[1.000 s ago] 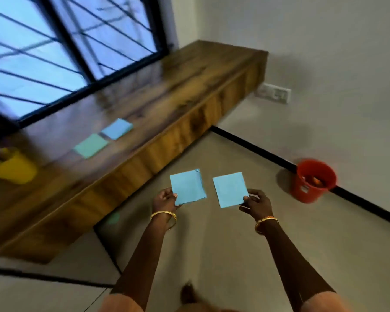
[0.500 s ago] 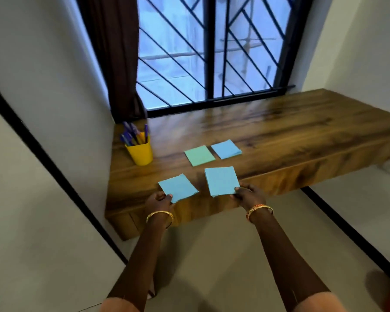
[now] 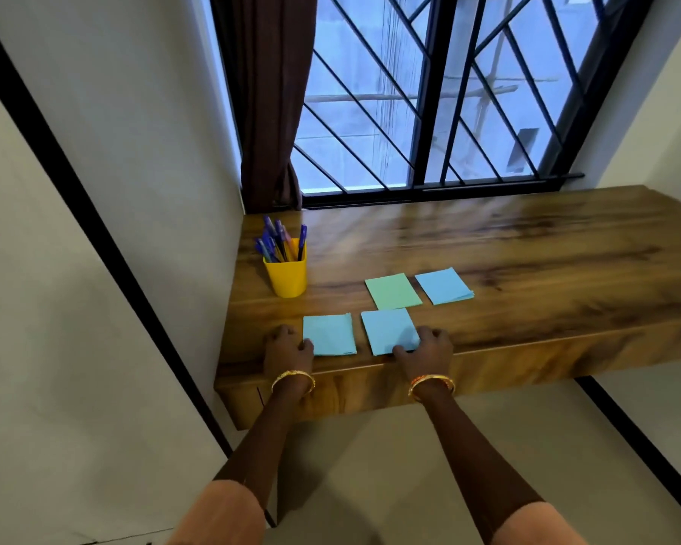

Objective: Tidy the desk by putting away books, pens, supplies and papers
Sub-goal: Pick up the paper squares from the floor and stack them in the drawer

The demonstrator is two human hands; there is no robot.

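At the desk's front edge: two blue paper squares lie flat on the desk (image 3: 527,245).
Left hand (image 3: 288,350): thumb and fingers pinch the near left corner of the left blue paper (image 3: 329,334).
Right hand (image 3: 425,348): fingers curl onto the near right corner of the right blue paper (image 3: 390,330).
Key relation: each sheet lies inward of its own hand; the green paper (image 3: 393,291) and blue stack (image 3: 444,285) sit farther back, nearer the right hand.
Pens: upright in the yellow cup (image 3: 286,275), far left.
Hard to tell: fingertips under the sheets are hidden.

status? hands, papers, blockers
Left hand pinching left blue paper; right hand on right blue paper. Both flat on desk. No blockers.
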